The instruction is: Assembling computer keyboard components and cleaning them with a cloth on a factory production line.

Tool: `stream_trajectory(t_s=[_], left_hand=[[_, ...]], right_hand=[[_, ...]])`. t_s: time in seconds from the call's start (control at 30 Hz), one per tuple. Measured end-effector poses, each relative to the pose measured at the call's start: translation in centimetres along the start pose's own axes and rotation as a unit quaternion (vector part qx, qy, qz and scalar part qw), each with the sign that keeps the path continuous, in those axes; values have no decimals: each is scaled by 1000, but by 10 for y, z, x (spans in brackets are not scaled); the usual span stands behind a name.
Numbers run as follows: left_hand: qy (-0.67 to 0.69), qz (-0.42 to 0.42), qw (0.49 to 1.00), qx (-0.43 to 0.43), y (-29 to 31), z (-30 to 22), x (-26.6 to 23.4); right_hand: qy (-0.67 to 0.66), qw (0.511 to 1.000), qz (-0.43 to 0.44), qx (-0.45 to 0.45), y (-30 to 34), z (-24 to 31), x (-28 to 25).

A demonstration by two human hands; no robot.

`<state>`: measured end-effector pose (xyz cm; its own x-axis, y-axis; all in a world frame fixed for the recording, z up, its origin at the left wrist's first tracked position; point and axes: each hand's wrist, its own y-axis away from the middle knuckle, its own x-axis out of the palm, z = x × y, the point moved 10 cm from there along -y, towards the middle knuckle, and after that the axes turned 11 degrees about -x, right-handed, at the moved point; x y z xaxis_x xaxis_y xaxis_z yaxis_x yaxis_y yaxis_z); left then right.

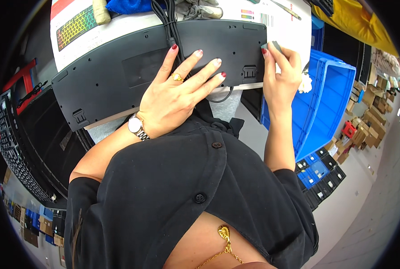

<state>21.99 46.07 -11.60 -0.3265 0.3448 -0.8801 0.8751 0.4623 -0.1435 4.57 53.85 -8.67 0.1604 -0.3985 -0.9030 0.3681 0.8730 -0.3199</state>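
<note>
A black keyboard [108, 67] lies with its underside up across the worktable, its two folding feet along the edge closest to me. My left hand [173, 101] rests flat on it with fingers spread. Under and beyond those fingertips runs a bundle of black cable [167, 22]. At the keyboard's right end, my right hand [281, 76] pinches a small dark grey piece [276, 46] between thumb and fingers, against or just beside the edge. Its exact kind cannot be made out, as the fingers cover part of it.
Printed white cardboard [289, 31] covers the table. Along its far side lie a blue cloth [128, 6], grey gloves [200, 10] and a thin pointed tool [286, 9]. Blue crates [330, 89] stand at the right. More keyboards [18, 148] stand at the left.
</note>
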Motion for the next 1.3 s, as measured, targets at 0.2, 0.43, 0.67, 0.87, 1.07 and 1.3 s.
stream_trajectory(t_s=[0.2,0.43,0.67,0.87,1.07,1.3], left_hand=[[-2,3,1000,-4,-1,1,-2],[9,4,1000,-6,1,2,3],[-10,4,1000,-1,0,1,-1],[-1,1,1000,2,0,-1,1],[-13,7,1000,-11,-1,2,1],[-10,15,1000,-15,0,3,1]], right_hand=[[5,1000,-20,-19,-9,3,1],[11,1000,4,-1,9,0,0],[-5,1000,-12,-13,-9,4,3],[3,1000,-11,-4,-4,2,0],[-13,1000,-8,-9,0,2,-2],[22,1000,6,-6,-5,3,2]])
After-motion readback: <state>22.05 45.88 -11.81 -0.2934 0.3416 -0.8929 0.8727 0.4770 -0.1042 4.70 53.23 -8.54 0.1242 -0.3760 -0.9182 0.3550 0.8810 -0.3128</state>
